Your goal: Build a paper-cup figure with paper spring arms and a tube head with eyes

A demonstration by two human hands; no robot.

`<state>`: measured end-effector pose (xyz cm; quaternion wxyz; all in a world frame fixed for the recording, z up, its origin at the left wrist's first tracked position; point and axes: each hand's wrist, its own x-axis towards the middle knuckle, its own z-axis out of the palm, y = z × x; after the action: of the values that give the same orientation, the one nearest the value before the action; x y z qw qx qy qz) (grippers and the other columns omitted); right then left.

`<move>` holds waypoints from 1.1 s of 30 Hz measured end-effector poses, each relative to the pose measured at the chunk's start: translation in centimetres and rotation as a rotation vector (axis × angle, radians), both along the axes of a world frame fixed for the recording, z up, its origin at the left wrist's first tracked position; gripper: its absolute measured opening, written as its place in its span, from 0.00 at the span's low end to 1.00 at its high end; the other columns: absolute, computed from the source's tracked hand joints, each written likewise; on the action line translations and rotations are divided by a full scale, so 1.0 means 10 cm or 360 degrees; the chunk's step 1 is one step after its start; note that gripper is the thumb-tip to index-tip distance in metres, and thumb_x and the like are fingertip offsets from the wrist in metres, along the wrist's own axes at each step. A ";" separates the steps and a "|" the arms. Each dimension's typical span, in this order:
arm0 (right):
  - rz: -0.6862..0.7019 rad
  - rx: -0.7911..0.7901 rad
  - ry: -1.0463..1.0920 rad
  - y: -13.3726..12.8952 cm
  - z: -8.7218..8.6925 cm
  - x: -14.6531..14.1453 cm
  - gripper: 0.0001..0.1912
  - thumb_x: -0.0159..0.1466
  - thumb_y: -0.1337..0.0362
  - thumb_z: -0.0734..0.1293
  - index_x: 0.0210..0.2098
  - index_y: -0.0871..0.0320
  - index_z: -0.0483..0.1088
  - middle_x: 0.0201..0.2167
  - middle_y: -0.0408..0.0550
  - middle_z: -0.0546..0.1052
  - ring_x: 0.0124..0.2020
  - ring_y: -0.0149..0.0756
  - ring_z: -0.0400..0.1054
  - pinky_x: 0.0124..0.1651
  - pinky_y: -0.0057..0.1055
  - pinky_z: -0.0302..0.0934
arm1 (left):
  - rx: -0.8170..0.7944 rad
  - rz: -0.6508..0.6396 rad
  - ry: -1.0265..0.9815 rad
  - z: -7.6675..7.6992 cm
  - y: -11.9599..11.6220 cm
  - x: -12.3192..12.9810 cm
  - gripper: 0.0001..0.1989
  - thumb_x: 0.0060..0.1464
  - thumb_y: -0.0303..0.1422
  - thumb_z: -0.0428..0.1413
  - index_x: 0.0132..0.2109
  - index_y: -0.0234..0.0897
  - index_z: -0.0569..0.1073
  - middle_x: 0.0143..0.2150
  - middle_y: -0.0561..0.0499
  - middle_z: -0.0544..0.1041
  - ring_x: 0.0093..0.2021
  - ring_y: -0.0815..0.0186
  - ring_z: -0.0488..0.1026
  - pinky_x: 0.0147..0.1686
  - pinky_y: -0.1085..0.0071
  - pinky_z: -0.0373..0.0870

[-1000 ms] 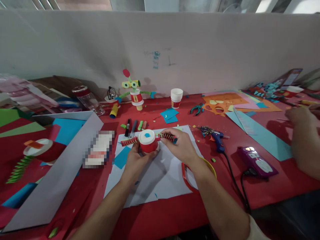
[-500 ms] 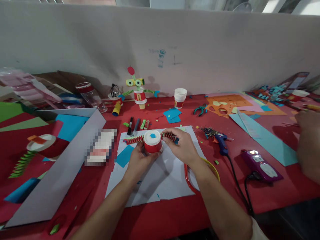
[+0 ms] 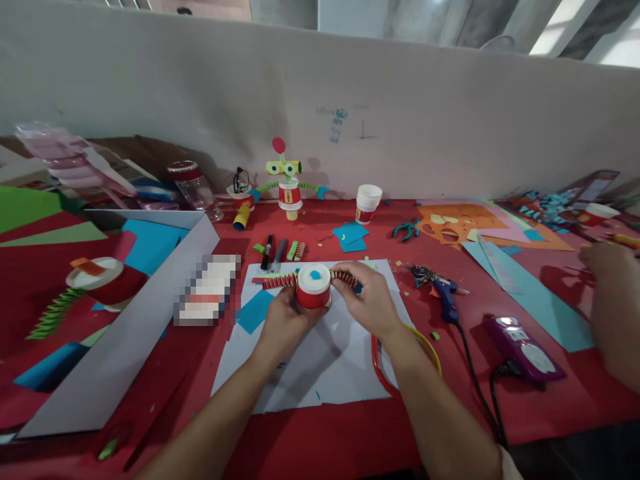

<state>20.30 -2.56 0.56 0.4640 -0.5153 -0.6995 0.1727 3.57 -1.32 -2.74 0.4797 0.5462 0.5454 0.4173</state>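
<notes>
A red paper cup with a white rim (image 3: 313,297) stands upside down over white paper, a blue scrap on its top. My left hand (image 3: 287,320) is closed round the cup's lower left side. From that side sticks out a folded red-and-green paper spring (image 3: 280,281). On the other side, my right hand (image 3: 367,297) pinches a second folded paper spring (image 3: 344,275) close to the cup. Its far end is partly hidden behind my fingers. A blue paper square (image 3: 256,312) lies left of my left hand.
A finished cup figure (image 3: 290,195) stands at the back, near stacked paper cups (image 3: 368,203). To the right are a glue gun (image 3: 447,300) with a cord, a purple power strip (image 3: 525,348) and pliers (image 3: 406,230). A box wall (image 3: 130,333) rises left. Another person's hand (image 3: 607,267) is far right.
The camera view has shifted slightly, so most things appear a little further right and the far ones lower. Both hands keep their hold on the cup and the spring.
</notes>
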 end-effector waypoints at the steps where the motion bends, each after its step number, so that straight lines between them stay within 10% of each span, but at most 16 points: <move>1: -0.0006 -0.0002 -0.0008 0.00 0.00 0.00 0.07 0.63 0.69 0.65 0.39 0.56 0.74 0.39 0.50 0.82 0.41 0.41 0.75 0.46 0.37 0.67 | 0.0008 -0.0002 0.0020 0.00 0.00 0.00 0.24 0.35 0.38 0.67 0.41 0.34 0.74 0.40 0.45 0.81 0.39 0.57 0.76 0.41 0.62 0.72; 29: 0.0211 -0.0407 0.0222 -0.15 0.21 0.52 0.36 0.47 0.63 0.81 0.55 0.49 0.71 0.56 0.50 0.76 0.60 0.46 0.67 0.62 0.48 0.58 | -0.0001 -0.0070 -0.0054 -0.05 0.00 -0.01 0.24 0.38 0.36 0.68 0.44 0.38 0.73 0.44 0.45 0.81 0.45 0.53 0.78 0.45 0.58 0.74; 33: -0.0008 -0.0201 0.0611 -0.16 0.23 0.64 0.16 0.59 0.56 0.74 0.47 0.49 0.75 0.47 0.47 0.80 0.53 0.43 0.72 0.58 0.45 0.62 | -0.0031 -0.0078 -0.0089 0.00 0.00 0.00 0.24 0.38 0.37 0.67 0.44 0.37 0.73 0.44 0.45 0.81 0.44 0.54 0.78 0.47 0.56 0.74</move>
<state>26.68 -4.14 2.83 0.5560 -0.5029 -0.5847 0.3100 3.58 -1.36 -2.69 0.5102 0.5427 0.5223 0.4151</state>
